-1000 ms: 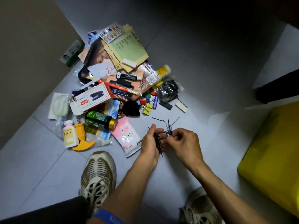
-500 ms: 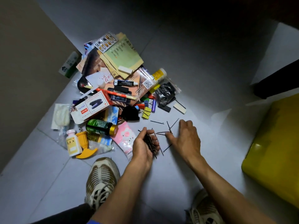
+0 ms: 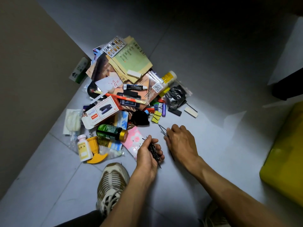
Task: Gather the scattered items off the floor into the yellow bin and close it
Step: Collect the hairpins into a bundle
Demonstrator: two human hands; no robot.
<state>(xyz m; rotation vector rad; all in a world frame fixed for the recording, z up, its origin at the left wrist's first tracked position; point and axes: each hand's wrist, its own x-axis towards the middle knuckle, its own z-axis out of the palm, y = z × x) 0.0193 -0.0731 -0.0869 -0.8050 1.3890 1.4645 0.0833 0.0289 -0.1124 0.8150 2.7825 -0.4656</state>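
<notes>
Our left hand grips a bundle of hairpins while our right hand pinches loose ones off the floor; thin pins could slip out before reaching the yellow bin at right.

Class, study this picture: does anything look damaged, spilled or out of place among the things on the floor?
Yes. A jumbled pile of papers, boxes and bottles lies spilled across the floor. The stapler box gapes open at one end. The green bottle lies on its side.
</notes>
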